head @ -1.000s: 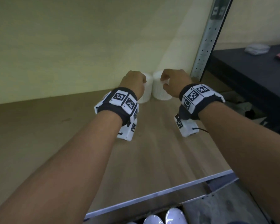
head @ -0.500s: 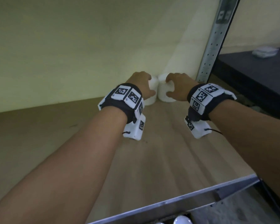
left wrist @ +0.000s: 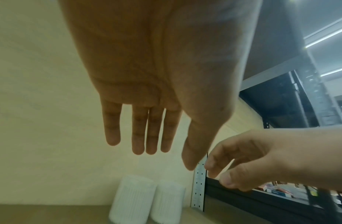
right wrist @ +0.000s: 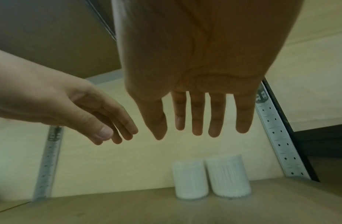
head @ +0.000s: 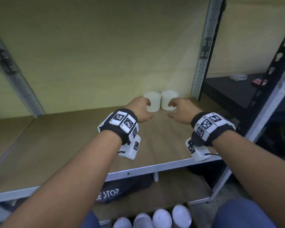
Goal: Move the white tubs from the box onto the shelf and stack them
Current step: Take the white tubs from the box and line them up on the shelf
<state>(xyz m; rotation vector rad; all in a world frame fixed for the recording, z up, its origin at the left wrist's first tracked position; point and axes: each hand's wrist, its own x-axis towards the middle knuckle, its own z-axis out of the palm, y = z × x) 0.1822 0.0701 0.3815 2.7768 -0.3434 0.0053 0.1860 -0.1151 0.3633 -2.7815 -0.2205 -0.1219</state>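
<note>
Two white ribbed tubs stand side by side, touching, at the back right of the wooden shelf (head: pixel 72 145): the left tub (head: pixel 152 102) (left wrist: pixel 132 200) (right wrist: pixel 190 180) and the right tub (head: pixel 169 99) (left wrist: pixel 167 200) (right wrist: pixel 227 175). My left hand (head: pixel 141 109) (left wrist: pixel 151 136) hovers just in front of the left tub, fingers relaxed and holding nothing. My right hand (head: pixel 179 109) (right wrist: pixel 200 121) hovers in front of the right tub, also empty with straight fingers. Several more white tubs (head: pixel 161 219) sit in the box at the bottom of the head view.
A perforated metal upright (head: pixel 202 63) rises right of the tubs; another upright (head: pixel 11 68) stands at the left. The shelf's metal front rail (head: pixel 138 173) runs below my wrists. A dark table (head: pixel 234 91) with small items lies beyond on the right.
Both hands have let go of the tubs and drawn back toward me, leaving the two tubs standing on the shelf. The head view has pulled back and tilted down.
</note>
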